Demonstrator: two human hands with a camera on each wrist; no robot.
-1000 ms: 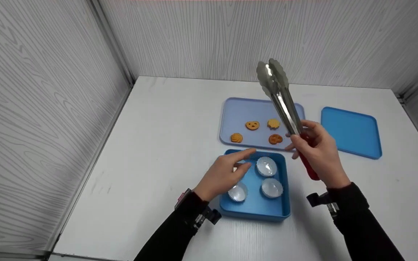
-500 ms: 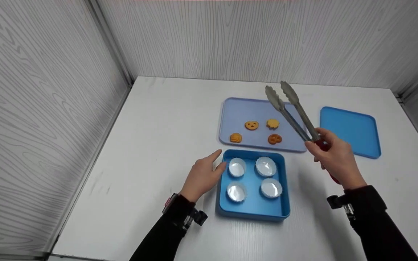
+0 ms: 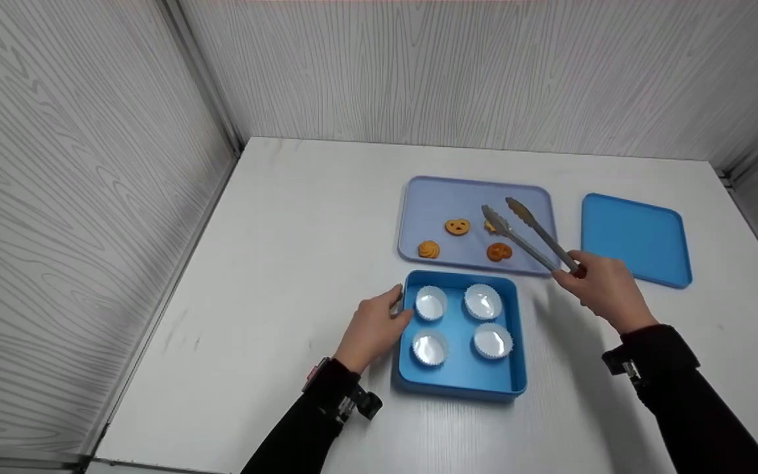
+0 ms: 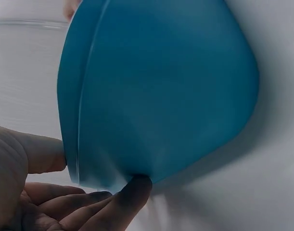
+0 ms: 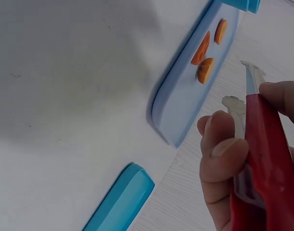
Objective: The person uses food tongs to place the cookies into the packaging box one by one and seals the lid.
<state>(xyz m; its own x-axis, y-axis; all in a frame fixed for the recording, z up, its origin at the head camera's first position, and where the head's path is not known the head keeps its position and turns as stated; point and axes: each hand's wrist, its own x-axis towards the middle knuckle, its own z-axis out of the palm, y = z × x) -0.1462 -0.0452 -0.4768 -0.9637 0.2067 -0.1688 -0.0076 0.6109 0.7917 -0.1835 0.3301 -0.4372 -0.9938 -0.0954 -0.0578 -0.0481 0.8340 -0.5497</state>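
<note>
Right of centre in the head view, the tongs (image 3: pixel 528 247) are showing dull grey metal; at lower right in the right wrist view, their handles (image 5: pixel 264 159) are gleaming like smooth red plastic. Below centre, the blue box (image 3: pixel 462 372) is looking like smooth plastic, and its pleated cups (image 3: pixel 482 303) are shining inside. Wall panels (image 3: pixel 379 72) across the top are displaying wood grain; sleeves (image 3: pixel 300 421) along the bottom are appearing as matt black cloth.

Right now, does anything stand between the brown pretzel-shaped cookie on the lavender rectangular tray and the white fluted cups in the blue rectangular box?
Yes, two raised edges: the tray's near rim and the box's far wall. The left hand and right hand aren't between.
</note>
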